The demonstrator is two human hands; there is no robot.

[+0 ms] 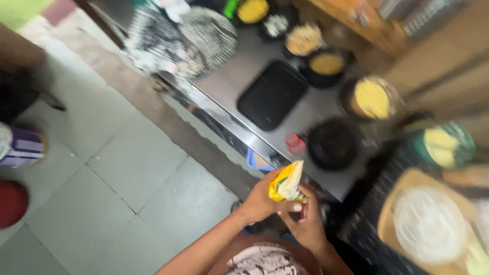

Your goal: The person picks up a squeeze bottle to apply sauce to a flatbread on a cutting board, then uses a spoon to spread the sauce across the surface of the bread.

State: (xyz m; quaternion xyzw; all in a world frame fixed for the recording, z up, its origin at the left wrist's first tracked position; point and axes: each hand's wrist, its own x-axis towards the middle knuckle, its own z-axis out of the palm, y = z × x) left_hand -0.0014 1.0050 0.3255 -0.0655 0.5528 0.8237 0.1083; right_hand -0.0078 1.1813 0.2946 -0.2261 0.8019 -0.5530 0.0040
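We see the left hand and right hand both clenched around a crumpled yellow plastic packet, held at chest height before the steel counter. At one o'clock from it sits an empty black round pan, blurred; a flat black rectangular tray lies at twelve.

head view, steeply downward, tilted, close above counter

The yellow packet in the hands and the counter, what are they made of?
The yellow packet looks like thin, shiny plastic film: it crumples in the left hand and right hand. The counter seems to be brushed steel, grey with a bright reflecting edge.
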